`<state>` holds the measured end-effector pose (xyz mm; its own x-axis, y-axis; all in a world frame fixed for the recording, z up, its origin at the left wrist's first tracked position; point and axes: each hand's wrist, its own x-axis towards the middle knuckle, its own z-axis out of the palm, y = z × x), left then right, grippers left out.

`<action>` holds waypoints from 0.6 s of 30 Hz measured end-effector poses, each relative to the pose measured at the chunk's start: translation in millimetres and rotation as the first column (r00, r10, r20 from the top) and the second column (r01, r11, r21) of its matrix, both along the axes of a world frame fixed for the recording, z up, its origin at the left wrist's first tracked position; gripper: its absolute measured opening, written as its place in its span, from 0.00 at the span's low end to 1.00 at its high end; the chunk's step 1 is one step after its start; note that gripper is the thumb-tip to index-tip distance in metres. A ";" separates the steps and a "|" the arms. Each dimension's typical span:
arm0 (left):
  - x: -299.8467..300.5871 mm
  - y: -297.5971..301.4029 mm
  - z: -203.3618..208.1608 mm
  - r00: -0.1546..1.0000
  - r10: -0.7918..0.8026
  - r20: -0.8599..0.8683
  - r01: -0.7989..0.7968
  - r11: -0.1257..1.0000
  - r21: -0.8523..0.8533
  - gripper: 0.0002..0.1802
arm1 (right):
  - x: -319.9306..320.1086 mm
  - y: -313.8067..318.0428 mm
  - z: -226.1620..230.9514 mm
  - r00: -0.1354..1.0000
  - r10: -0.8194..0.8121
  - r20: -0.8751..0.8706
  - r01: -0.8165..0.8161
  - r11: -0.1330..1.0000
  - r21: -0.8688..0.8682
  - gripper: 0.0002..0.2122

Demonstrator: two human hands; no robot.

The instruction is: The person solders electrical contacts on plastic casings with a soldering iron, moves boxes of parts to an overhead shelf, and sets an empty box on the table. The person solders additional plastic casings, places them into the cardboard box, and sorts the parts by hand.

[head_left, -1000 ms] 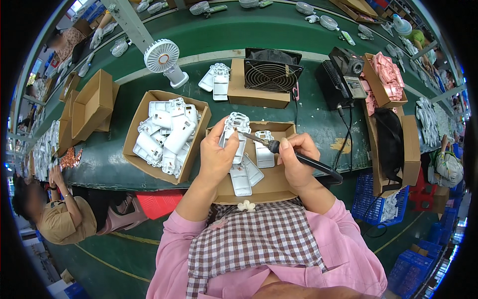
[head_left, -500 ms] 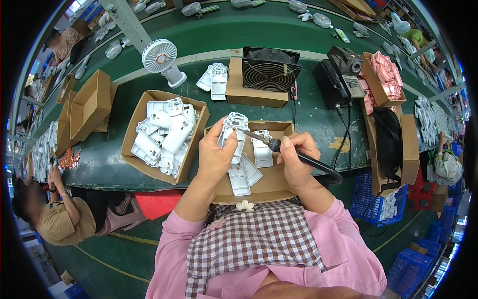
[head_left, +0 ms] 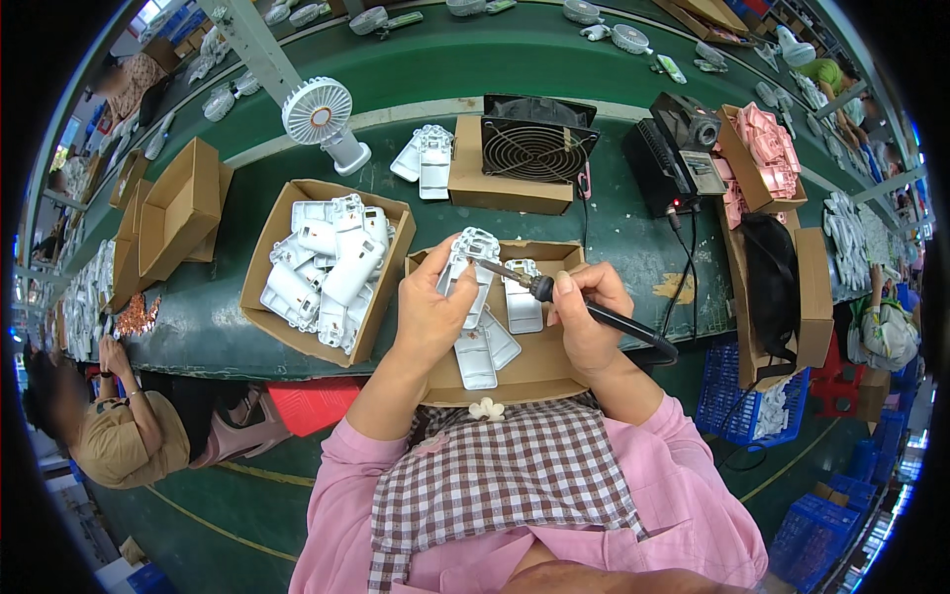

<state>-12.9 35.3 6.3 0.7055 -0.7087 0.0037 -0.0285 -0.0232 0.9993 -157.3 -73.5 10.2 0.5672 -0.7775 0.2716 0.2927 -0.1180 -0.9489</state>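
Note:
My left hand [head_left: 432, 307] grips a white plastic housing [head_left: 479, 247] by its side, above an open cardboard tray [head_left: 544, 389]. A soldering iron [head_left: 539, 286] is held like a pen in my right hand [head_left: 591, 315]. Its metal tip reaches left to the inside of the housing; whether it touches is too small to tell. More white housings [head_left: 488, 348] lie in the tray beneath my hands, one of them [head_left: 524, 302] close under the iron. The iron's black cord loops off to the right of my hand.
A cardboard box of white housings [head_left: 332, 269] stands left. Behind the tray are a black-grilled fan [head_left: 539, 148] and a white handheld fan [head_left: 319, 112]. A black soldering station [head_left: 661, 163] and pink parts [head_left: 767, 148] sit right. A co-worker [head_left: 129, 426] sits at left.
The housing in my left hand has shifted slightly right and tilted, with the iron's tip still at it. Small fans on the far belt have moved left. A red light now shows on the station.

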 end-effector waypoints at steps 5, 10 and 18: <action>-0.4 0.1 0.5 1.000 0.004 0.003 -0.004 1.000 0.011 0.18 | 0.1 -0.1 -1.4 1.000 -0.009 -0.023 0.009 1.000 -0.010 0.07; 0.2 0.3 0.0 1.000 0.002 0.016 -0.002 1.000 0.020 0.19 | 1.2 0.5 0.0 0.999 -0.021 -0.030 0.020 1.000 -0.013 0.07; 4.4 1.1 -7.7 0.999 -0.024 -0.022 0.024 1.000 0.010 0.21 | -1.6 2.0 2.6 0.992 -0.077 0.102 0.075 0.997 0.021 0.06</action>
